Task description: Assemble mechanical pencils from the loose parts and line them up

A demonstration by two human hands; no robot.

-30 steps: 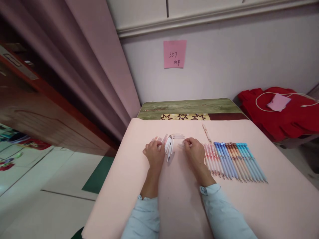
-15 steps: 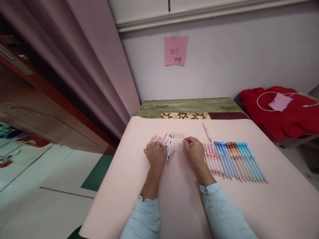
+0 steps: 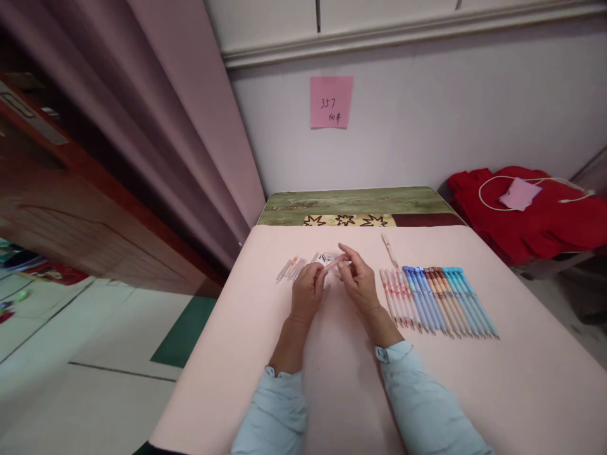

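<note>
My left hand [image 3: 307, 291] is closed on a slim pale pink pen barrel [image 3: 334, 261], held slanting up to the right above the table. The barrel's far end lies between the thumb and forefinger of my right hand [image 3: 359, 278], which are apart; whether they touch it is hard to see. Several loose pale pen barrels [image 3: 290, 268] lie left of my left hand. Behind my hands are white refills with dark ends [image 3: 323, 258], partly hidden, and some thin clear pieces. To the right is a row of finished-looking pens [image 3: 436, 300] in pink, blue, brown and turquoise.
One single pen [image 3: 389, 249] lies above the row. The table has a pale pink cover [image 3: 227, 379] and a green wood-look far end [image 3: 351, 201]. Red cloth [image 3: 535, 221] with a white cord is at the right; a curtain [image 3: 190, 126] hangs at the left.
My left hand has lifted a pink barrel from the loose ones and moved right. My right hand has opened its pinch, with its fingers now around the barrel's end.
</note>
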